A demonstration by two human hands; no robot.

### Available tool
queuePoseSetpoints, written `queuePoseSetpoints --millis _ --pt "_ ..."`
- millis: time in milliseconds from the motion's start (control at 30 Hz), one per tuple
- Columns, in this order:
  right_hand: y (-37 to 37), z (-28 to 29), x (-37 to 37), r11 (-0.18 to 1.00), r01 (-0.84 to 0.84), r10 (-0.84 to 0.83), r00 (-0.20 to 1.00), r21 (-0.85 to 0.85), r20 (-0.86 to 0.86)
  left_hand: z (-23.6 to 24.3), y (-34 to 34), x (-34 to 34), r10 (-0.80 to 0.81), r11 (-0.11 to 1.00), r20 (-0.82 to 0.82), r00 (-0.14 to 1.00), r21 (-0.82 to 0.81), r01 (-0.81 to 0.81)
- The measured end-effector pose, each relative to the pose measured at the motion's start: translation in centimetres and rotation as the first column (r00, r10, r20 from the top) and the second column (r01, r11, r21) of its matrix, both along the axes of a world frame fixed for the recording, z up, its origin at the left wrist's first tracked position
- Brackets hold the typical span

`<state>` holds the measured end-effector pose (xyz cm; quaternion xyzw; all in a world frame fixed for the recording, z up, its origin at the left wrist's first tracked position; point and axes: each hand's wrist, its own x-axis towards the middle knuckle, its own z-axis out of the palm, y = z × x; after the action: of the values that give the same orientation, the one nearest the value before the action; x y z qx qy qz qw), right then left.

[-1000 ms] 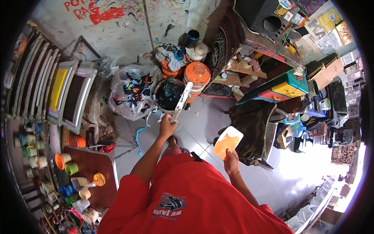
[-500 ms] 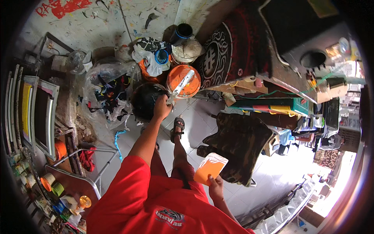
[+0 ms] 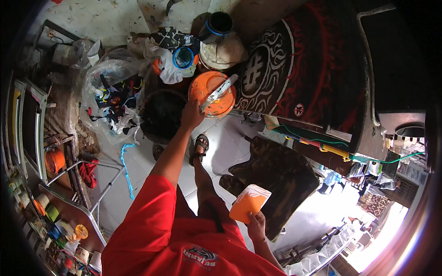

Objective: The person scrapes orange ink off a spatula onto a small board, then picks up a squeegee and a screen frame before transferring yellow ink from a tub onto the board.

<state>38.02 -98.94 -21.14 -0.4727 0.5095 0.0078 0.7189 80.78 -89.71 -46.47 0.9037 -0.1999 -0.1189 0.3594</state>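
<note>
My left hand (image 3: 192,115) is closed round the near end of a flat, spatula-like tool (image 3: 220,93) smeared with white. The tool slants up to the right across an orange round bucket lid (image 3: 201,86), its tip at the lid's right rim; whether it touches the lid I cannot tell. In my right hand (image 3: 257,224), held low by my right side, is an orange flat scraper (image 3: 248,207), its upper edge streaked with white. A dark round tub (image 3: 161,117) stands just left of my left hand.
Behind the lid are a blue-rimmed pot (image 3: 183,58), rags and a dark container (image 3: 218,25). A clear bag of scraps (image 3: 115,103) lies left. A camouflage-covered seat (image 3: 276,177) stands right, below a dark painted panel (image 3: 276,60). A metal-legged stand (image 3: 108,188) is at the left.
The view has shifted, with the panel looming larger at right. My left hand has moved the white-smeared tool farther over the lid, to its right rim. The right hand still holds the scraper.
</note>
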Motion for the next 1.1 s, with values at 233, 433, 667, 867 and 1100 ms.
queuePoseSetpoints --millis 233,433,667,867,1100 --pt "-1.1 0.2 0.7 0.998 -0.004 0.004 1.0 0.06 0.0 0.9 -0.4 0.3 0.04 0.998 0.001 0.999 0.049 -0.04" --pt "-1.8 2.4 5.5 0.995 -0.089 0.089 0.996 0.043 0.0 3.0 4.9 -3.3 0.314 0.919 -0.175 0.933 -0.19 -0.345" --pt "-1.6 3.5 13.1 0.929 -0.334 0.329 0.943 -0.162 -0.056 4.0 26.4 -21.3 0.431 0.901 -0.432 0.793 0.254 -0.351" --pt "-0.5 2.5 17.9 0.803 -0.551 0.582 0.806 -0.227 0.102 7.3 40.4 -35.5 0.702 0.712 -0.513 0.494 0.481 -0.512" --pt "4.7 5.5 20.1 0.758 -0.601 0.652 0.714 -0.255 0.256 13.8 37.6 -38.2 0.68 0.608 -0.639 0.36 0.215 -0.764"
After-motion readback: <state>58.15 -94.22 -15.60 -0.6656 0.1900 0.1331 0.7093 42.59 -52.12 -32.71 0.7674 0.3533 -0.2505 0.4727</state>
